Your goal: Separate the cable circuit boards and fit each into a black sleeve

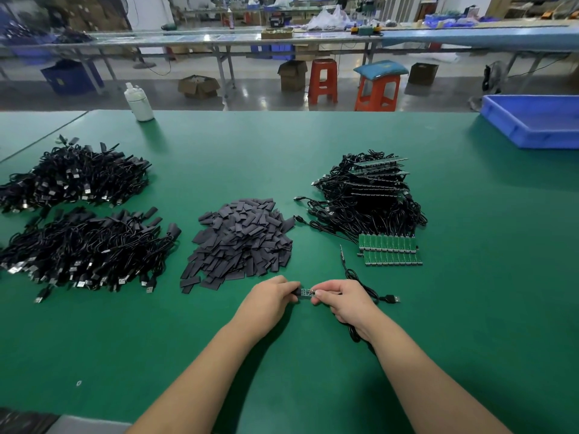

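Observation:
My left hand (270,296) pinches a black sleeve (296,293) low over the green table. My right hand (343,299) pinches the small circuit board (307,292), whose left end meets the sleeve's mouth. The board's black cable (365,285) loops behind my right hand and ends in a USB plug (391,298). A heap of loose black sleeves (241,239) lies just beyond my hands. To the right, joined green boards (390,249) lie in two rows in front of a bundle of cables (366,195).
Two piles of black sleeved cables (78,242) fill the table's left side. A white bottle (139,103) stands at the far edge and a blue tray (532,120) at the far right. Orange stools and benches stand beyond the table.

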A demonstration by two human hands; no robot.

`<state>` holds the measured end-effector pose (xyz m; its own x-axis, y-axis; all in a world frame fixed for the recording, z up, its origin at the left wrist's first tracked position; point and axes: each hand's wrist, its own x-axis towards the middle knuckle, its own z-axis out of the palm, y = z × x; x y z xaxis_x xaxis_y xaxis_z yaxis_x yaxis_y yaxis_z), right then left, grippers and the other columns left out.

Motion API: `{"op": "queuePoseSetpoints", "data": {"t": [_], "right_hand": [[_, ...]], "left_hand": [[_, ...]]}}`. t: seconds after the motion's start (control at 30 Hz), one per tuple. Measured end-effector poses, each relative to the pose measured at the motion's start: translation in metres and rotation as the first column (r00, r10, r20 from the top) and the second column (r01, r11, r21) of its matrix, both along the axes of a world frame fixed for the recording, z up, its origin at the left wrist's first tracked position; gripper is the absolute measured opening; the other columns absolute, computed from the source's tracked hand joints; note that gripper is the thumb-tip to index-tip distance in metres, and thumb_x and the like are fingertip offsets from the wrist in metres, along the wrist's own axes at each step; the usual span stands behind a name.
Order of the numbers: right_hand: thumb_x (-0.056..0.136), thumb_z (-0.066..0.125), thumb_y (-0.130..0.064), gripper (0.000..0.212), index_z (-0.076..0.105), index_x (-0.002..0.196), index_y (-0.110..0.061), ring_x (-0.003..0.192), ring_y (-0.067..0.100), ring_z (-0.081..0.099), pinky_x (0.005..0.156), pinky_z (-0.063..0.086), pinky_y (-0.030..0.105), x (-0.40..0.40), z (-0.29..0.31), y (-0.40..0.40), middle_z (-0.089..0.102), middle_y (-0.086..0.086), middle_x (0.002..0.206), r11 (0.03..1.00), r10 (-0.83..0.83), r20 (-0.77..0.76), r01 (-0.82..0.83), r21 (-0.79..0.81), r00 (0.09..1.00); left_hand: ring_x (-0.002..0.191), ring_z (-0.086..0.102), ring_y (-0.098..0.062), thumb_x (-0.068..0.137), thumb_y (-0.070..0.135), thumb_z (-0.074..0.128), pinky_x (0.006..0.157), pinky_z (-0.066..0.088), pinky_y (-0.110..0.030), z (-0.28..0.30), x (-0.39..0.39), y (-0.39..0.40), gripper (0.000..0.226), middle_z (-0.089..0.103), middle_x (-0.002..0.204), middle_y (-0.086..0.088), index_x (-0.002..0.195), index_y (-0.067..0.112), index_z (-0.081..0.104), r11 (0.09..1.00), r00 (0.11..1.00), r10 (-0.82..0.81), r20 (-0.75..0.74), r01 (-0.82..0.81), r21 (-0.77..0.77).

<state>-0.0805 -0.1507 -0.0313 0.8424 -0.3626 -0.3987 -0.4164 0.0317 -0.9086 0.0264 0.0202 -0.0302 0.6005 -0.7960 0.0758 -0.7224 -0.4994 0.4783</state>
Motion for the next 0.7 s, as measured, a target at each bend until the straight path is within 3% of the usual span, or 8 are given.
{"op": "queuePoseSetpoints", "data": {"t": [0.17, 0.27, 0.33, 0.47, 0.7], "right_hand": [[0.095, 0.063, -0.01, 0.011, 0.071, 0.103, -0.013, 0.043, 0.007, 0.031, 0.039, 0.027, 0.017, 0.0, 0.0, 0.0, 0.077, 0.007, 0.089, 0.999, -0.011, 0.005, 0.011, 0.051, 1.0], [0.095, 0.063, -0.011, 0.011, 0.071, 0.103, -0.014, 0.043, 0.007, 0.031, 0.039, 0.027, 0.017, 0.0, 0.0, 0.0, 0.077, 0.006, 0.088, 0.999, -0.009, 0.0, 0.009, 0.048, 1.0], [0.095, 0.063, -0.011, 0.011, 0.07, 0.104, -0.014, 0.043, 0.007, 0.032, 0.039, 0.027, 0.017, 0.0, -0.001, -0.001, 0.077, 0.006, 0.088, 0.999, -0.008, 0.001, 0.007, 0.052, 1.0], [0.095, 0.064, -0.012, 0.012, 0.071, 0.104, -0.015, 0.043, 0.005, 0.034, 0.039, 0.029, 0.017, 0.001, -0.002, -0.001, 0.077, 0.004, 0.087, 1.0, 0.014, -0.013, -0.014, 0.023, 1.0], [0.095, 0.064, -0.012, 0.01, 0.07, 0.102, -0.015, 0.04, 0.004, 0.033, 0.038, 0.029, 0.015, 0.001, -0.004, 0.001, 0.077, 0.005, 0.086, 0.999, 0.02, 0.018, -0.021, 0.03, 1.0]], "left_hand": [[0.094, 0.061, -0.024, 0.092, 0.022, 0.064, 0.083, 0.048, -0.033, 0.0, 0.002, -0.004, 0.021, 0.069, 0.099, -0.004, 0.112, 0.015, 0.067, 1.0, 0.996, 0.016, -0.087, -0.018, -0.012], [0.104, 0.065, -0.017, 0.089, 0.022, 0.07, 0.088, 0.046, -0.02, 0.0, 0.001, -0.005, 0.038, 0.071, 0.113, 0.0, 0.125, 0.018, 0.062, 0.986, 0.975, 0.134, -0.18, -0.149, -0.073], [0.102, 0.066, -0.013, 0.088, 0.023, 0.072, 0.085, 0.043, -0.015, 0.0, 0.001, -0.006, 0.036, 0.071, 0.112, 0.002, 0.123, 0.019, 0.063, 0.977, 0.964, 0.173, -0.204, -0.194, -0.09], [0.093, 0.066, -0.011, 0.088, 0.019, 0.07, 0.086, 0.051, -0.025, 0.004, 0.002, -0.005, 0.018, 0.073, 0.1, 0.005, 0.106, 0.018, 0.071, 0.989, 0.979, 0.107, -0.172, -0.123, -0.083], [0.094, 0.063, -0.018, 0.092, 0.023, 0.065, 0.084, 0.05, -0.032, 0.007, -0.006, -0.015, 0.018, 0.071, 0.101, -0.001, 0.108, 0.017, 0.071, 0.998, 0.994, 0.001, -0.111, -0.008, -0.061]]}}
